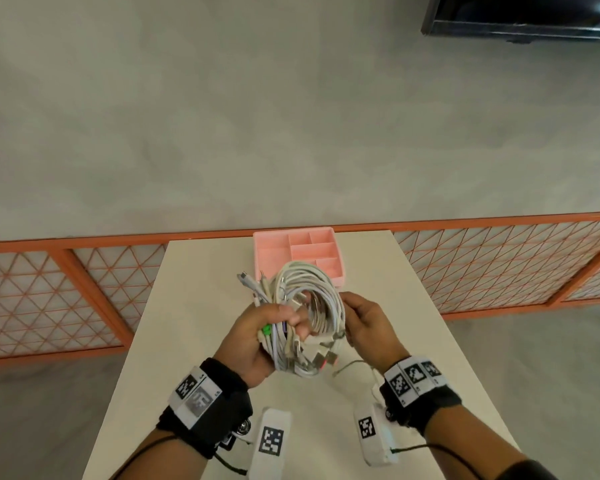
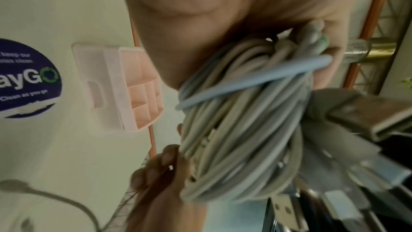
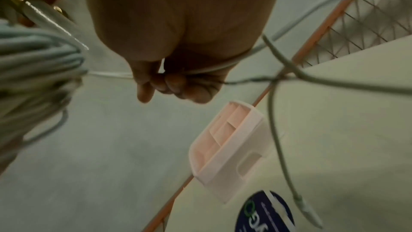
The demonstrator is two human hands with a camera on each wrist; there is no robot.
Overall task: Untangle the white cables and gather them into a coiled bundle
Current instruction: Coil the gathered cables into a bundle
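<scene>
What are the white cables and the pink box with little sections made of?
The bundle of white cables, gripped by the left hand, looks like smooth, bendy plastic or rubber coating: it curls in loops without kinking. Their plug ends look like shiny metal. The pink compartment box on the table looks like hard, matte moulded plastic, with thin straight walls. The right hand pinches one strand.

One cable bundle [image 1: 303, 306], one pink tray [image 1: 274, 252], one table [image 1: 194, 306], two hands
</scene>
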